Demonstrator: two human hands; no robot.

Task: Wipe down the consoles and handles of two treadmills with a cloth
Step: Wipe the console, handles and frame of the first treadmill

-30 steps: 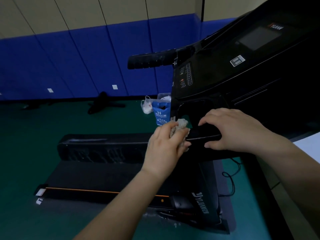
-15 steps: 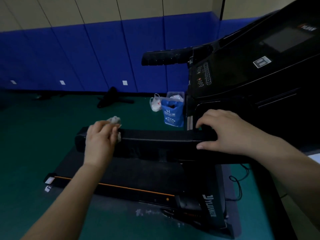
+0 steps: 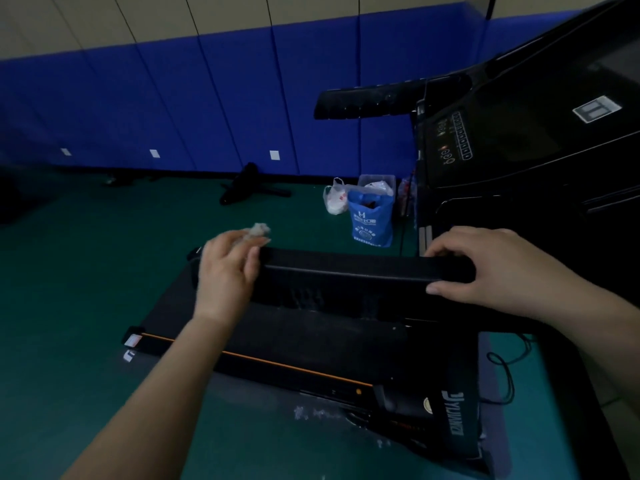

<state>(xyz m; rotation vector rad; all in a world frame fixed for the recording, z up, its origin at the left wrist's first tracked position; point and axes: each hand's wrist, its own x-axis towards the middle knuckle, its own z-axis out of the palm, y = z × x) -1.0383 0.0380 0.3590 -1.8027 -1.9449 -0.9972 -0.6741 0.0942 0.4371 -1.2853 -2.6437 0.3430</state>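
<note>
A black treadmill fills the right side, its console (image 3: 526,140) sloping up at the upper right. The near black handle (image 3: 346,275) runs leftward from the console at mid-frame. My left hand (image 3: 227,271) wraps the handle's free left end, pressing a small crumpled pale cloth (image 3: 258,231) against it; only a tuft of cloth shows above my fingers. My right hand (image 3: 491,268) rests on the handle's right end near the console, fingers curled over it. The far handle (image 3: 370,102) sticks out to the left higher up.
Below the handle lies the treadmill's belt deck (image 3: 311,344) with an orange edge stripe. A blue bag (image 3: 372,216) and a white plastic bag (image 3: 335,200) stand on the green floor by the blue padded wall. A black cable (image 3: 505,375) loops at the right.
My left hand slid with the cloth from the handle's console end out to its left end, and now sits there. My right hand stayed on the handle's right end.
</note>
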